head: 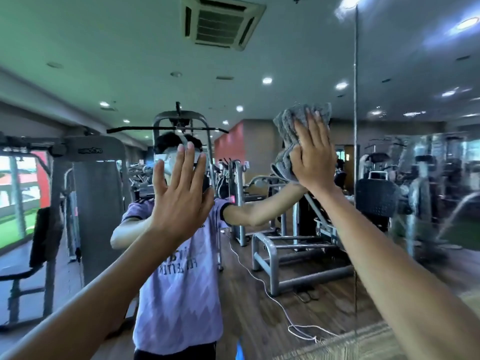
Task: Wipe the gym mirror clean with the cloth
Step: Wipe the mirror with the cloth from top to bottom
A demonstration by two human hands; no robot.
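- The gym mirror (130, 61) fills the whole frame; a vertical seam (355, 126) between two panels runs down the right of the frame.
- The grey cloth (288, 126) is pressed against the glass right of centre, in the upper half of the frame, just left of the seam.
- The cloth is bunched and folded, and is held to the glass by the flat palm of the right hand (313, 159); its fingers (309, 126) are straight, close together and pointed upward over the cloth.
- The left hand (179, 201) is raised at the centre of the frame, holding nothing; its fingers (181, 167) are straight and spread, with the tips met by their own reflection.
- Both forearms are stretched up from the lower corners of the frame.
- Reflected in the glass are a person in a lilac shirt (179, 294), a pulldown machine (179, 120), a grey metal frame (272, 255), a white cable (259, 279) trailing on the wooden floor, and a ceiling vent (223, 22).
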